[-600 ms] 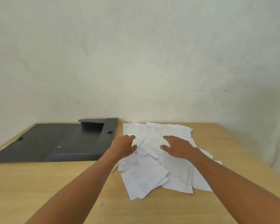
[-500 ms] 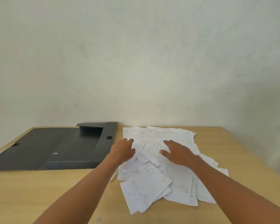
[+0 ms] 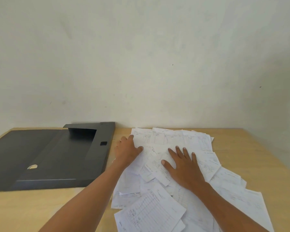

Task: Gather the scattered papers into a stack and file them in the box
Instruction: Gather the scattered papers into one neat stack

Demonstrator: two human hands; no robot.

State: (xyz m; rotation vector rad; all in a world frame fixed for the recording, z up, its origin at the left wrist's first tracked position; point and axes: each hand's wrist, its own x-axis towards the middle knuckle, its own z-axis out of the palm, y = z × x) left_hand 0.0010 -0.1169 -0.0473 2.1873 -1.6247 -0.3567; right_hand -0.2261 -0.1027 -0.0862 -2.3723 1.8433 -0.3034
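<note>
Several white printed papers point(image 3: 182, 139) lie scattered in an overlapping pile on the right half of the wooden table point(image 3: 23, 211). My left hand point(image 3: 126, 152) rests on the pile's left edge, fingers curled over a sheet's border. My right hand point(image 3: 182, 166) lies flat on the middle of the pile, fingers spread. A black file box point(image 3: 60, 158) lies open on the left of the table, its lid flap spread out flat to the left.
A plain pale wall point(image 3: 141, 56) stands directly behind the table's far edge. Bare wood shows in front of the box and to the right of the papers. One sheet point(image 3: 149, 213) juts toward me between my forearms.
Both hands have slid farther onto the pile, toward the wall. My right hand has flattened with its fingers spread. The view has tilted down slightly.
</note>
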